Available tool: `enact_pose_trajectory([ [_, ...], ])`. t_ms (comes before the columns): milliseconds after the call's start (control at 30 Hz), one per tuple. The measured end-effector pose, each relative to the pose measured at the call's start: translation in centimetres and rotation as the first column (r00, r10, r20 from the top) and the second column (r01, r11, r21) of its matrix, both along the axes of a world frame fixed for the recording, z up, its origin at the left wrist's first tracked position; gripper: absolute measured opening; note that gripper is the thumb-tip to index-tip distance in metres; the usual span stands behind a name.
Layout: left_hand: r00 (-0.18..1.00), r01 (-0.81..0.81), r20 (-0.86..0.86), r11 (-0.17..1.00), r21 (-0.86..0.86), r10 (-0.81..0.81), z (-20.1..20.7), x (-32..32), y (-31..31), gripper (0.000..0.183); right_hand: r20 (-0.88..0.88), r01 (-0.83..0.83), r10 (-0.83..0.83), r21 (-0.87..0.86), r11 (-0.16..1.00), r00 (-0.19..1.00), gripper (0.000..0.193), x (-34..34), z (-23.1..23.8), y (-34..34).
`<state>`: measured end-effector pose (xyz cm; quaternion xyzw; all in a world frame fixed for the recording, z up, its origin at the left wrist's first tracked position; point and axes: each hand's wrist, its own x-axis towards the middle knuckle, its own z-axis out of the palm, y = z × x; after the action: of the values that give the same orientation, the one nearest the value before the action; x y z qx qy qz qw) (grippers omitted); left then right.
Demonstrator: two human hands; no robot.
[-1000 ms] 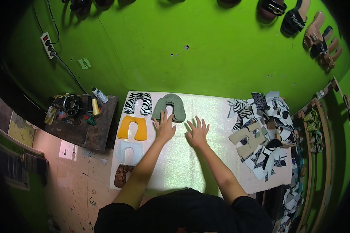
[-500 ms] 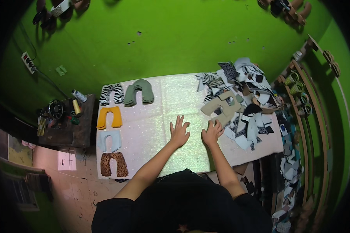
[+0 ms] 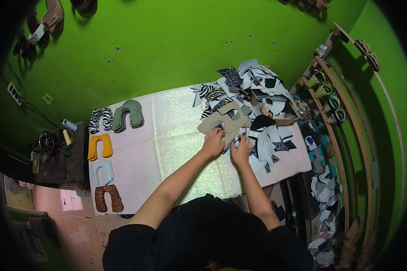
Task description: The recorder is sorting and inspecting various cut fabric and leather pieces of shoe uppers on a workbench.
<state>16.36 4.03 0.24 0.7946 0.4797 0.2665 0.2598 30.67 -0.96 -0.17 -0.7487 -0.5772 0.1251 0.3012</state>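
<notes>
Now that my left hand (image 3: 213,143) has joined my right hand (image 3: 241,152) at the beige pieces (image 3: 234,127) by the left edge of the scrap pile (image 3: 267,141), the work centres there, both half-curled, though whether either grips anything I cannot tell.

The pale table (image 3: 176,108) carries zebra-print, green, yellow, light-blue and leopard-print arches (image 3: 99,137) at left; scraps (image 3: 267,141), apparently fabric, and beige pieces (image 3: 241,123) at right.
</notes>
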Motion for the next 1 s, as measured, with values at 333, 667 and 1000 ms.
enact_pose_trajectory([
  [333, 0.990, 0.093, -0.111, 0.992, 0.088, -0.083, -0.9, 5.2, 5.4, 0.045, -0.142, -0.114, 0.142, 0.184, 0.976, 0.980, 0.046, 3.1, -1.2, 1.0],
  [667, 0.957, -0.021, -0.284, 0.993, 0.114, 0.053, -0.9, 9.1, 7.5, 0.048, -0.354, -0.031, 0.085, 0.156, 0.987, 0.932, 0.035, 3.8, 2.8, 2.3],
  [1000, 0.870, -0.221, 0.371, 0.929, -0.296, 0.325, 5.1, 5.0, 8.8, 0.037, 0.480, -0.319, 0.238, 0.092, 0.943, 0.844, 0.038, 6.2, 4.2, 7.3],
])
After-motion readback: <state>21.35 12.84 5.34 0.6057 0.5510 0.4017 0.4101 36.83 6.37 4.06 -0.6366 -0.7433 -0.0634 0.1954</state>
